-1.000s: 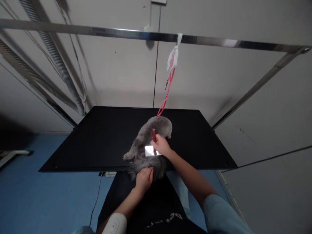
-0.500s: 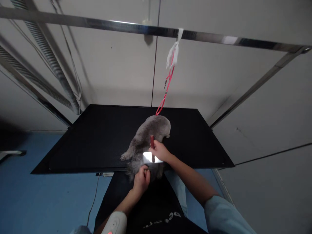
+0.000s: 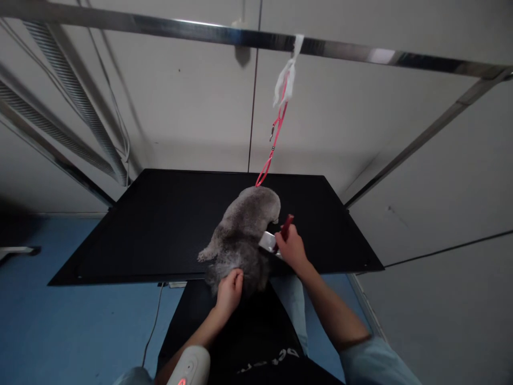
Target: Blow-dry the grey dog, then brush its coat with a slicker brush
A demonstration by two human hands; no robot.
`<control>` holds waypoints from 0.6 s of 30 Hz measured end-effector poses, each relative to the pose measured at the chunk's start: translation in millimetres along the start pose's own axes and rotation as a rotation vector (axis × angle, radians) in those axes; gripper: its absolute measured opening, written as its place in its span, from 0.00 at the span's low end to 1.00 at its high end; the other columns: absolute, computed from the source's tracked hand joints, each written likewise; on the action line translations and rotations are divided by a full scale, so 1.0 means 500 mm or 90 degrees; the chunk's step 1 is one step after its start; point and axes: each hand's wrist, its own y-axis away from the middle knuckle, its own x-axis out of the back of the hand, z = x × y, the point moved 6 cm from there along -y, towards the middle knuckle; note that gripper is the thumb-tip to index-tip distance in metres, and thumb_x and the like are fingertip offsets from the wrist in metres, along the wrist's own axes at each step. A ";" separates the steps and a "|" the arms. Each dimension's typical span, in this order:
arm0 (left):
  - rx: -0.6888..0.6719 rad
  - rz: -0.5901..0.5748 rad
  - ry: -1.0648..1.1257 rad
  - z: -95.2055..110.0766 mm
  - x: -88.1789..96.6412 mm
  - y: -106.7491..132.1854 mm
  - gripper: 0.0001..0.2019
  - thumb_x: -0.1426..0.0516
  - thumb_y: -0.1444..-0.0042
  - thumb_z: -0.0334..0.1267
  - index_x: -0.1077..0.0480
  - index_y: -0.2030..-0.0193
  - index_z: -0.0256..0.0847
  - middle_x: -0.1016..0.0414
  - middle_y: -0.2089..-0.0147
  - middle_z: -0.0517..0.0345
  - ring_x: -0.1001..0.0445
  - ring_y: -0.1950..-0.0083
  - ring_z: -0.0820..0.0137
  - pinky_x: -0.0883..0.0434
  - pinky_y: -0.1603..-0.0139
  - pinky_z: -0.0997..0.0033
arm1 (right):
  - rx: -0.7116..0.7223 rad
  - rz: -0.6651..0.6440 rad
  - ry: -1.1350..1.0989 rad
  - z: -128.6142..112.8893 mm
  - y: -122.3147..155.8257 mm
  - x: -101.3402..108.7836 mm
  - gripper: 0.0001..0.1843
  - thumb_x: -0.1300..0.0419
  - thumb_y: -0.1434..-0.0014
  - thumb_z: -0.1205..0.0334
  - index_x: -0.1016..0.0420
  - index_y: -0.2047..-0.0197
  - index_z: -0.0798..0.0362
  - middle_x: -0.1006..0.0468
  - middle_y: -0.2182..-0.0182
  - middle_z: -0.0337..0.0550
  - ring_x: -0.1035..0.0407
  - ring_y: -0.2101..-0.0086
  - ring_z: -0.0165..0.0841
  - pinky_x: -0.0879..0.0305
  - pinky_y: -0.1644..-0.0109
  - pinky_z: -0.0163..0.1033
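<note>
A grey dog [image 3: 250, 211] is on the black grooming table [image 3: 160, 224], its body clipped short. The fluffy, longer-haired end is nearest me, at the table's front edge, and its face is hidden from view. My left hand [image 3: 230, 291] is closed at this long fur, fingers pinched together on it. In my right hand [image 3: 293, 250] is a slicker brush [image 3: 267, 240] with a red handle, gripped to the right of the dog. The brush's pale head tilts up beside the dog's fur, apart from it or barely touching; I cannot tell which.
A pink grooming loop [image 3: 276, 141] hangs from the metal bar [image 3: 180, 29] by a white cloth [image 3: 286, 80] and reaches down to the dog. Ribbed hoses [image 3: 80, 96] run down at the left. A dark apron [image 3: 256, 337] lies below the table edge.
My right hand has moved right and the brush has come away from the long fur, turning as it went. My left hand stays at the fur, shifted slightly.
</note>
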 end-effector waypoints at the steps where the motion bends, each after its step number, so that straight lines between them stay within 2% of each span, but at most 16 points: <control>1: -0.002 0.014 -0.005 -0.001 -0.003 0.008 0.11 0.51 0.41 0.38 0.29 0.67 0.41 0.29 0.78 0.62 0.29 0.77 0.73 0.36 0.73 0.76 | 0.030 -0.044 -0.036 -0.021 -0.005 -0.019 0.11 0.43 0.45 0.59 0.36 0.59 0.51 0.24 0.70 0.41 0.29 0.72 0.32 0.39 0.68 0.34; 3: -0.003 0.031 -0.008 -0.005 -0.009 0.020 0.11 0.51 0.40 0.38 0.29 0.67 0.40 0.28 0.78 0.62 0.29 0.77 0.72 0.35 0.73 0.76 | 0.076 -0.148 -0.074 -0.062 -0.011 -0.068 0.08 0.42 0.47 0.60 0.35 0.62 0.51 0.24 0.71 0.38 0.30 0.73 0.31 0.39 0.69 0.33; 4: -0.003 0.034 -0.006 -0.007 -0.011 0.024 0.11 0.51 0.40 0.38 0.29 0.67 0.40 0.28 0.77 0.61 0.30 0.77 0.72 0.35 0.73 0.76 | 0.083 -0.166 -0.069 -0.078 -0.014 -0.085 0.07 0.42 0.47 0.60 0.35 0.64 0.51 0.25 0.72 0.37 0.30 0.73 0.30 0.39 0.69 0.33; 5: -0.001 0.034 -0.003 -0.010 -0.012 0.026 0.11 0.51 0.40 0.39 0.29 0.66 0.40 0.28 0.77 0.61 0.30 0.77 0.72 0.35 0.72 0.76 | 0.082 -0.143 -0.056 -0.090 -0.019 -0.092 0.07 0.42 0.46 0.60 0.35 0.64 0.51 0.25 0.72 0.38 0.30 0.73 0.30 0.40 0.69 0.33; 7: 0.006 0.036 0.002 -0.017 -0.013 0.028 0.12 0.52 0.40 0.39 0.29 0.66 0.39 0.28 0.77 0.61 0.30 0.77 0.73 0.35 0.72 0.76 | 0.083 -0.051 -0.042 -0.109 -0.025 -0.085 0.08 0.45 0.44 0.57 0.36 0.61 0.51 0.25 0.71 0.39 0.30 0.71 0.31 0.40 0.68 0.33; 8: 0.010 0.037 0.003 -0.020 -0.012 0.028 0.12 0.52 0.39 0.40 0.29 0.66 0.39 0.29 0.77 0.61 0.31 0.77 0.73 0.35 0.73 0.76 | 0.098 -0.032 -0.041 -0.118 -0.025 -0.081 0.10 0.45 0.43 0.57 0.36 0.59 0.51 0.25 0.70 0.40 0.30 0.71 0.31 0.40 0.67 0.33; 9: 0.012 0.037 0.002 -0.022 -0.012 0.027 0.13 0.52 0.39 0.41 0.29 0.66 0.39 0.29 0.77 0.61 0.31 0.77 0.73 0.36 0.73 0.76 | 0.121 -0.051 -0.037 -0.128 -0.023 -0.082 0.11 0.45 0.43 0.56 0.37 0.58 0.51 0.25 0.70 0.39 0.30 0.71 0.31 0.40 0.68 0.33; 12: 0.009 0.028 0.004 -0.022 -0.012 0.025 0.13 0.52 0.39 0.41 0.29 0.66 0.39 0.29 0.77 0.61 0.31 0.77 0.73 0.36 0.73 0.76 | 0.157 -0.183 0.016 -0.146 -0.014 -0.096 0.09 0.43 0.45 0.57 0.36 0.62 0.51 0.26 0.74 0.38 0.32 0.74 0.31 0.43 0.70 0.33; 13: 0.008 0.022 0.005 -0.020 -0.013 0.024 0.13 0.52 0.39 0.41 0.29 0.66 0.39 0.29 0.77 0.61 0.31 0.77 0.73 0.36 0.73 0.76 | 0.155 -0.169 0.038 -0.148 -0.014 -0.091 0.09 0.43 0.45 0.58 0.36 0.62 0.51 0.26 0.73 0.38 0.32 0.73 0.31 0.43 0.70 0.33; 15: 0.007 0.011 0.008 -0.016 -0.014 0.022 0.13 0.52 0.40 0.41 0.29 0.67 0.39 0.29 0.77 0.61 0.31 0.77 0.73 0.36 0.73 0.76 | 0.146 -0.076 0.051 -0.152 -0.018 -0.071 0.09 0.45 0.43 0.57 0.36 0.60 0.52 0.25 0.70 0.41 0.31 0.70 0.32 0.43 0.68 0.34; 16: 0.006 0.008 0.009 -0.015 -0.014 0.022 0.13 0.52 0.40 0.40 0.29 0.67 0.39 0.29 0.77 0.61 0.32 0.77 0.73 0.36 0.73 0.76 | 0.152 -0.055 0.044 -0.156 -0.018 -0.067 0.10 0.46 0.42 0.57 0.36 0.59 0.52 0.25 0.68 0.42 0.31 0.69 0.32 0.42 0.67 0.34; 18: 0.006 0.008 0.013 -0.014 -0.012 0.022 0.13 0.52 0.40 0.40 0.29 0.67 0.39 0.29 0.78 0.61 0.32 0.78 0.73 0.37 0.74 0.76 | 0.175 -0.131 0.034 -0.164 -0.014 -0.085 0.10 0.44 0.44 0.57 0.36 0.60 0.52 0.25 0.70 0.41 0.31 0.70 0.32 0.43 0.67 0.33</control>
